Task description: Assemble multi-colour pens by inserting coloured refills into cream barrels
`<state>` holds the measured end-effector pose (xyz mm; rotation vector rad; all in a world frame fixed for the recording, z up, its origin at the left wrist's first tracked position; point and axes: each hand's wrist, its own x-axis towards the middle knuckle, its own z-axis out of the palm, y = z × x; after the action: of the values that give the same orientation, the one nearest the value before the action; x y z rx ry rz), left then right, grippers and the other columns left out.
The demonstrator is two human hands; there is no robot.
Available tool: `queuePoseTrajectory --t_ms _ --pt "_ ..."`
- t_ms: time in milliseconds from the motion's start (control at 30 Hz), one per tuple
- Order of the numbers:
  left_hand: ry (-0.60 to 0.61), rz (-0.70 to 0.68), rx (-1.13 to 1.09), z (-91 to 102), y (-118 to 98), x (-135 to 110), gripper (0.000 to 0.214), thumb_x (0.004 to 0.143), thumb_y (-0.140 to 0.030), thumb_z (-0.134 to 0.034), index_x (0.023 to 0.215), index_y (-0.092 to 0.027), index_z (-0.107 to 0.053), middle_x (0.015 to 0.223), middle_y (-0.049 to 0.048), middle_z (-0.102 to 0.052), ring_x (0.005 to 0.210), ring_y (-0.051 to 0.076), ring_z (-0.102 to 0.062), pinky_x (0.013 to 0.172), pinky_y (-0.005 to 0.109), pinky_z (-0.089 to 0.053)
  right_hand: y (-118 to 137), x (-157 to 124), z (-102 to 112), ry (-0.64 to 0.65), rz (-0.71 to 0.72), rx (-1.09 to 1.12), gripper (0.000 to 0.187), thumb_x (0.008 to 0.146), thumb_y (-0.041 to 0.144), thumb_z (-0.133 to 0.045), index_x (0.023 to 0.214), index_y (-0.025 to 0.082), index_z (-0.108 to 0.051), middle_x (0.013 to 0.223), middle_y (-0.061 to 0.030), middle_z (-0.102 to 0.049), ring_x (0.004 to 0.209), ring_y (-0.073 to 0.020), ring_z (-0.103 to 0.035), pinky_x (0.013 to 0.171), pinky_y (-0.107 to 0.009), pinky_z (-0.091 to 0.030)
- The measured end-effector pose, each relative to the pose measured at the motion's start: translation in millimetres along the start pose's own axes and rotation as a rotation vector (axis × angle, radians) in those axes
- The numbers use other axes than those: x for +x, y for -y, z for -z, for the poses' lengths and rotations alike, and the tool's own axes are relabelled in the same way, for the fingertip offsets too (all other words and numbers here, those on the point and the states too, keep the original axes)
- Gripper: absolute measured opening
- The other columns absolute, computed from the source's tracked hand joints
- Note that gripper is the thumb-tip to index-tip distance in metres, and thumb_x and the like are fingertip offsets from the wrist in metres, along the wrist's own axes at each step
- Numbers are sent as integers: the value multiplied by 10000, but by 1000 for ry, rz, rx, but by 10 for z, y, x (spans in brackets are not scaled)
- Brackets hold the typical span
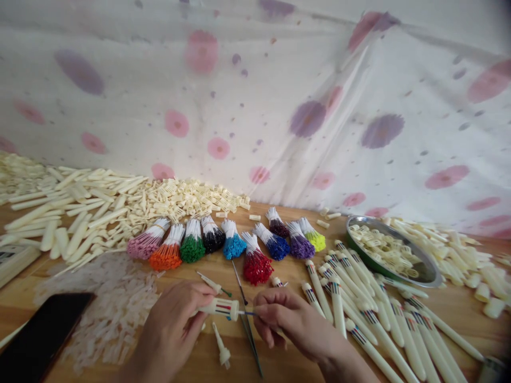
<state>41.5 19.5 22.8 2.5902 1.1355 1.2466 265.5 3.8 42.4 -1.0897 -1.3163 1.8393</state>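
Observation:
My left hand (173, 327) is closed around a cream pen barrel (219, 307) held sideways over the wooden table (459, 308). My right hand (293, 322) pinches a thin blue refill (246, 313) whose end sits at the barrel's open tip. Beyond my hands lie several bundles of coloured refills, among them red (256, 261), blue (232, 242) and green (192, 243). A row of several assembled multi-colour pens (371, 319) lies to the right of my right hand.
A metal bowl (429, 268) of small cream parts stands at right. Heaps of cream barrels and clips (99, 205) lie at left, small white bits (115, 303) nearer. A black phone (40, 335) rests at lower left. Thin tweezers (247, 322) and a loose tip (221, 348) lie between my hands.

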Motion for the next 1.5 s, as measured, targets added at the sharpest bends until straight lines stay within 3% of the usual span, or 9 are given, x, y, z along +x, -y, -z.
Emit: queuePoseTrajectory --t_ms 267,467,700,833,933,1033,1167,1267,1500 --pt "-14 34 1 9 -30 16 158 771 -114 -480 823 -246 -550 753 -5 -701 674 156 -681 607 240 -535 -135 82 -206 14 51 -77 529 773 675 -468 650 160 -468 552 28 -478 444 -44 -395 419 -154 -302" --pt "-18 97 -83 -8 2 9 137 772 -127 -511 812 -251 -555 780 -16 -707 715 139 -689 635 209 -544 -41 39 -75 -56 130 -218 573 790 725 -341 633 182 -431 579 15 -460 481 -81 -407 442 -193 -328" --pt "-51 163 -177 4 68 0 150 764 -116 -535 808 -258 -557 792 -35 -707 725 118 -689 667 174 -538 -199 85 -70 -273 -147 -1306 237 766 394 -642 776 161 -595 775 -76 -675 719 -237 -621 593 -283 -413" --pt "-55 194 -196 6 115 -37 159 749 -123 -567 825 -263 -580 806 -28 -711 762 135 -691 696 198 -539 -388 214 -252 -245 -197 -1515 209 792 259 -630 943 114 -626 930 -168 -690 886 -320 -641 674 -340 -465" --pt "-45 273 -271 -18 147 -64 168 729 -118 -593 815 -262 -586 822 -26 -715 777 139 -689 695 200 -541 -377 222 -225 -241 -192 -1505 154 792 92 -573 935 104 -629 901 -175 -694 844 -306 -658 618 -310 -457" --pt "-31 376 -401 -59 163 -57 171 700 -114 -629 777 -261 -584 788 -40 -710 733 129 -684 641 179 -538 -197 101 -78 -251 -158 -1430 120 796 77 -546 871 151 -604 797 -97 -702 716 -223 -665 557 -249 -424" --pt "-80 413 -500 -123 159 -23 189 676 -64 -603 718 -246 -573 736 -44 -700 721 130 -671 657 196 -525 57 -127 0 -393 104 -948 133 899 200 -415 924 192 -546 658 4 -606 592 -130 -570 532 -198 -395" --pt "-142 401 -498 -156 137 -13 217 659 -33 -590 702 -241 -551 687 -50 -670 671 127 -655 623 195 -516 98 -221 -119 -362 294 -693 204 920 327 -390 928 199 -550 626 22 -531 567 -113 -499 513 -183 -381" --pt "-187 327 -498 -170 103 -34 227 688 -31 -571 724 -251 -530 708 -39 -627 692 139 -621 638 230 -516 -101 -157 -346 -448 537 -896 102 849 219 -495 817 177 -583 657 -2 -567 562 -110 -511 517 -193 -363"
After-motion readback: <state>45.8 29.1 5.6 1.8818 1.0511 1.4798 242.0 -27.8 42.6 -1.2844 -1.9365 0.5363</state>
